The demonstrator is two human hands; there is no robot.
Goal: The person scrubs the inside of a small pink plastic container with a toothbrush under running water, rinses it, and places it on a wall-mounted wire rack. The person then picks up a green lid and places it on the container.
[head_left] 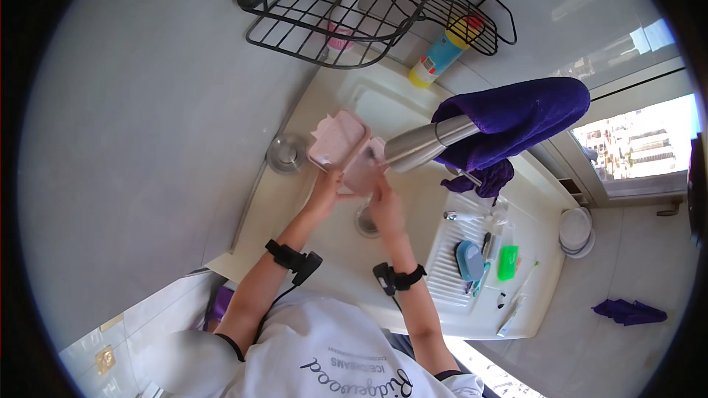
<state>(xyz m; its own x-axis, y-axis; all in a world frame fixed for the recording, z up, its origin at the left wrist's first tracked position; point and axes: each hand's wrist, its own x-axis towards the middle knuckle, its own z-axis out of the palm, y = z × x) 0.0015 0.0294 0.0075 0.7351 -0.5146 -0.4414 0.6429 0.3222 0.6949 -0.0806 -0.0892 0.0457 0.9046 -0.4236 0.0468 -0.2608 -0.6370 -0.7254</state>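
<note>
A pink hinged plastic box with pointed corners at one end is opened out over the white sink, below the metal faucet. My left hand grips its near left side, thumb and fingers around the edge. At the right edge of the other half, my right hand has its fingers bent against the pink plastic; motion smears it slightly. Behind the hands the metal drain partly shows. A clear round cup stands on the ledge left of the box.
A purple towel drapes over the faucet. Above hangs a black wire rack, with a yellow-and-blue bottle under it. On the ribbed right ledge lie a blue brush, a green block and several toothbrush-like sticks.
</note>
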